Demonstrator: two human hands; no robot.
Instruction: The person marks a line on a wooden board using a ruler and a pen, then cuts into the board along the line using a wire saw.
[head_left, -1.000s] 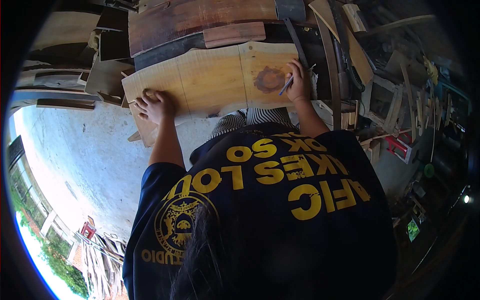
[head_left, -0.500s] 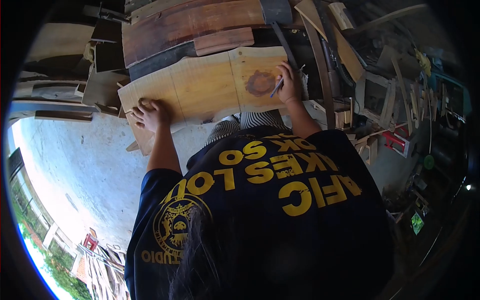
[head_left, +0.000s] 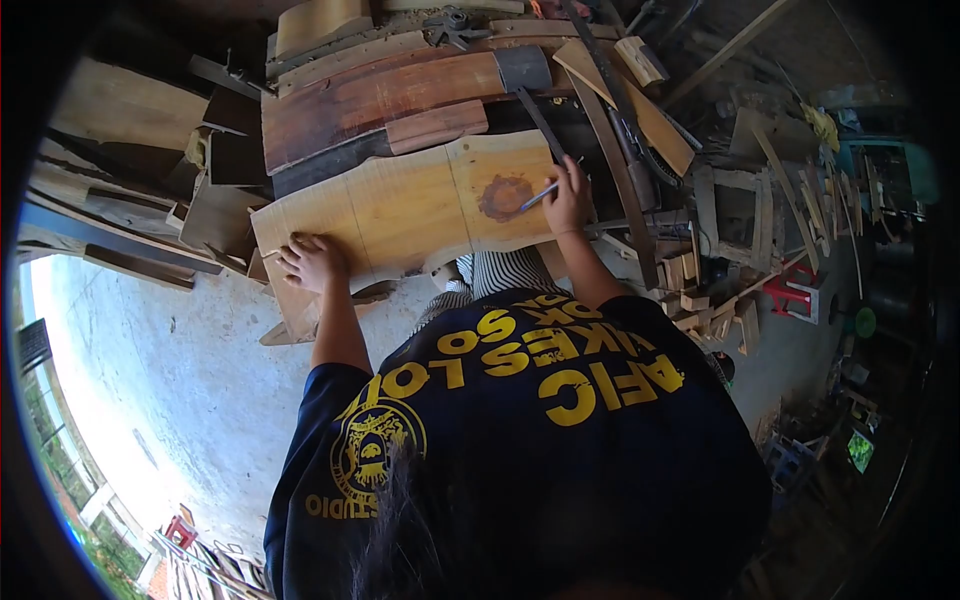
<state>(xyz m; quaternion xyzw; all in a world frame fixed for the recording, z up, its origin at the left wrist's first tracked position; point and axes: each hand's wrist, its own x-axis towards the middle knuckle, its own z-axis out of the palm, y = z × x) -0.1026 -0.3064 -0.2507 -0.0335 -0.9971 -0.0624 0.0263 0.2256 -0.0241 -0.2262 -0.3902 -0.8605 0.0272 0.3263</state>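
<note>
A pale wooden board (head_left: pixel 405 205) with wavy long edges, two thin cross lines and a dark knot lies in front of me. My left hand (head_left: pixel 313 264) rests on its left end, fingers bent over the surface, a small light stick-like thing at the fingertips. At the right end, my right hand (head_left: pixel 567 198) holds a blue pen (head_left: pixel 538 197), its tip pointing left near the knot. A dark metal ruler-like strip (head_left: pixel 540 125) reaches the board's top right edge beside that hand.
Beyond the board lie a reddish plank (head_left: pixel 380 105), a smaller reddish piece (head_left: pixel 437 126) and a black metal tool (head_left: pixel 455 28). Wood scraps are piled left and right. A red stool (head_left: pixel 790 290) stands on the right.
The view has shifted, so the board and hands appear lower and more of the bench shows. My right hand has lifted slightly at the board's right edge, and the pen now lies flatter, pointing left.
</note>
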